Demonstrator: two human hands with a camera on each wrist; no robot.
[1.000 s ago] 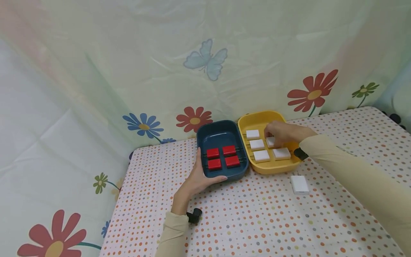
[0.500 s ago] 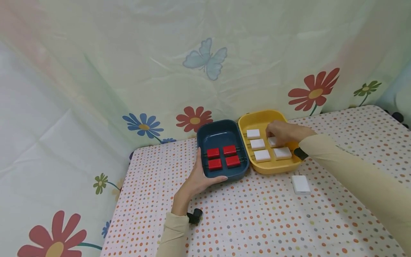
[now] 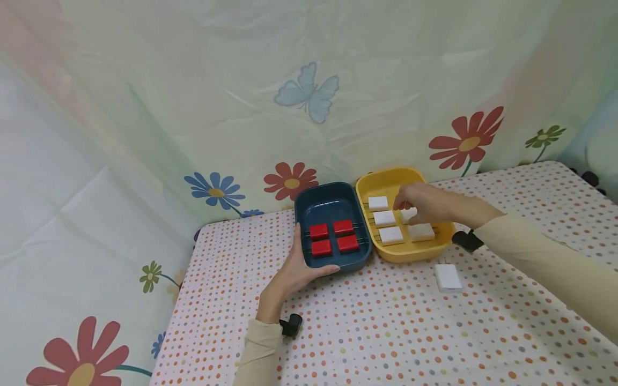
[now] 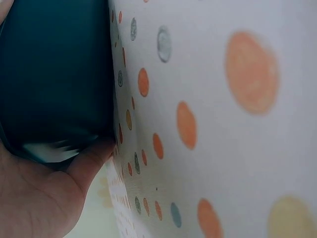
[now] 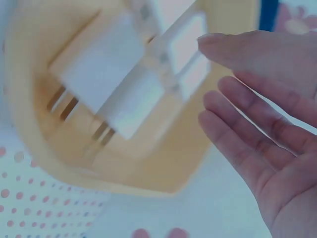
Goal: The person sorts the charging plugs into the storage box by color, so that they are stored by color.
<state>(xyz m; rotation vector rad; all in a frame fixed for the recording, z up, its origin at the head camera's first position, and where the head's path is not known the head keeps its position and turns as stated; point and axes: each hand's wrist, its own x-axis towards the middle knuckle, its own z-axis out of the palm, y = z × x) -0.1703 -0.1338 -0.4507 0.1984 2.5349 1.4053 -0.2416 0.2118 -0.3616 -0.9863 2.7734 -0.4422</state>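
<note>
My left hand (image 3: 294,273) holds the near left corner of a dark blue tray (image 3: 330,188), its thumb along the front wall and its fingers along the left side. Several red two-pronged plugs (image 3: 347,243) lie in that tray. Over the yellow tray (image 3: 386,177), my right hand (image 3: 425,202) hovers with its fingers apart from the thumb and holding nothing. Below its fingertips sits a white two-pronged plug (image 3: 409,214), partly hidden by the hand. Other white plugs (image 3: 384,218) lie in rows there; their prongs show in the right wrist view.
One more white plug (image 3: 448,277) lies on the dotted tablecloth (image 3: 367,332), in front of the yellow tray. The trays stand side by side near the back edge, against a flowered curtain (image 3: 232,107).
My right hand has loosened from the white plug in the yellow tray and risen slightly, its wrist shifting right. More of that plug shows. My left hand keeps its place.
</note>
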